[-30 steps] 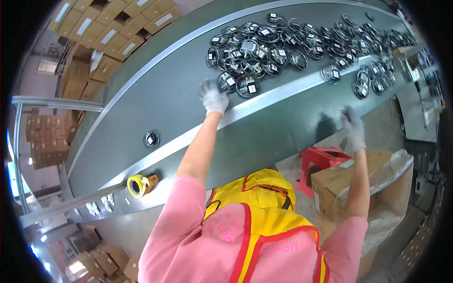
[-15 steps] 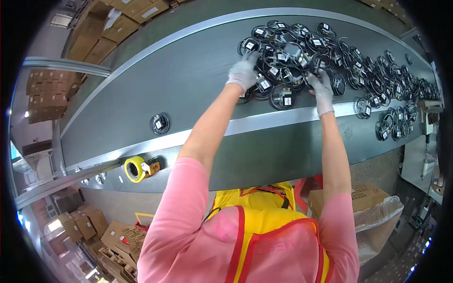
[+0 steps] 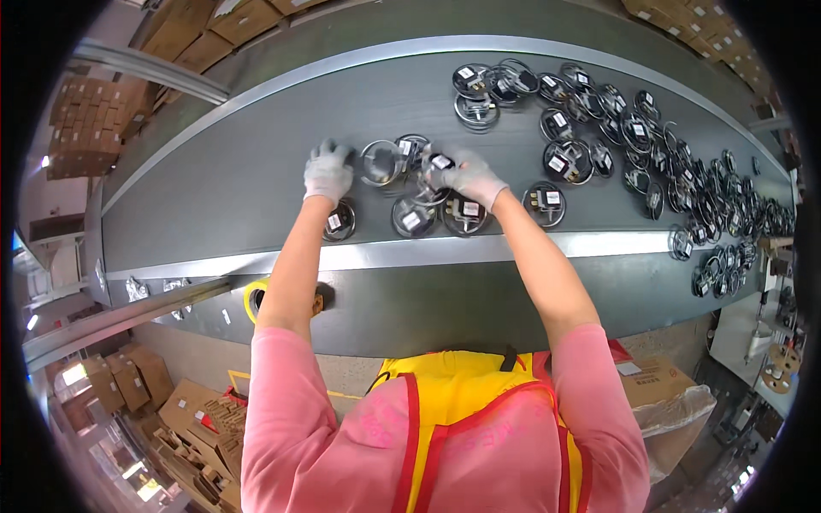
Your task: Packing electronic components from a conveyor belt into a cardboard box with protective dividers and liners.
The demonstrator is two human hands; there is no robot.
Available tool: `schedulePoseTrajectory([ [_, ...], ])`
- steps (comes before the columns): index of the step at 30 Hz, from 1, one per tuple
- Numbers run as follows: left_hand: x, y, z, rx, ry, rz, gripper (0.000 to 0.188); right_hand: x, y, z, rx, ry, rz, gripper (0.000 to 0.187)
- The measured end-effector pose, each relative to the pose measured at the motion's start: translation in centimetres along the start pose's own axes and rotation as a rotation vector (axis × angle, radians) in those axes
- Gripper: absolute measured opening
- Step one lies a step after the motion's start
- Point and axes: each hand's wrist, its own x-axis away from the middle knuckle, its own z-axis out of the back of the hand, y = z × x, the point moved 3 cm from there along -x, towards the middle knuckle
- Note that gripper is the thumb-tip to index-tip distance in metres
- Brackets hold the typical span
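Black plug adapters with coiled cables and white labels lie on a grey conveyor belt (image 3: 239,162). My gloved left hand (image 3: 329,171) is over the belt left of a small cluster, fingers stretched out, with nothing visible in them. Just below its wrist lies one coiled adapter (image 3: 339,221). My gloved right hand (image 3: 469,178), partly blurred, has its fingers closed on a coiled adapter (image 3: 440,162) in the cluster. Beside it are another coiled adapter (image 3: 414,221) and a blurred coil (image 3: 383,162).
A large heap of coiled adapters (image 3: 684,175) spreads along the right of the belt. Several more (image 3: 725,267) sit on the near ledge (image 3: 410,299). A yellow tape roll (image 3: 253,299) is partly behind my left forearm. A metal bar (image 3: 128,316) crosses at left.
Both hands have moved left from the large heap, and a group of coiled adapters now lies spread between and around them. The heap's left part has thinned out.
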Motion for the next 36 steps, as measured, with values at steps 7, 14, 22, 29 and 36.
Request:
schedulePoseTrajectory([
  [7, 0.1, -1.5, 0.2, 0.474, -0.128, 0.064, 0.045, 5.1, -2.2, 5.2, 0.286, 0.486, -0.033, 0.047],
  [14, -1.2, 5.8, 1.6, 0.371, -0.17, -0.064, 0.058, 3.6, -4.5, 8.7, 1.059, 0.625, 0.228, 0.048],
  [22, -4.9, 0.2, -0.4, 1.097, -0.335, 0.239, 0.04, -4.1, -3.3, 7.0, 1.245, 0.688, 0.372, 0.056],
  [29, -3.3, 1.3, 3.8, 0.539, 0.351, -0.033, 0.016, -3.2, -3.9, 9.1, 0.49, 0.344, 0.319, 0.031],
  [36, -0.4, 10.1, 1.8, 0.483, 0.228, -0.272, 0.025, -6.4, -3.3, 17.2, 1.057, 0.666, 0.345, 0.05],
])
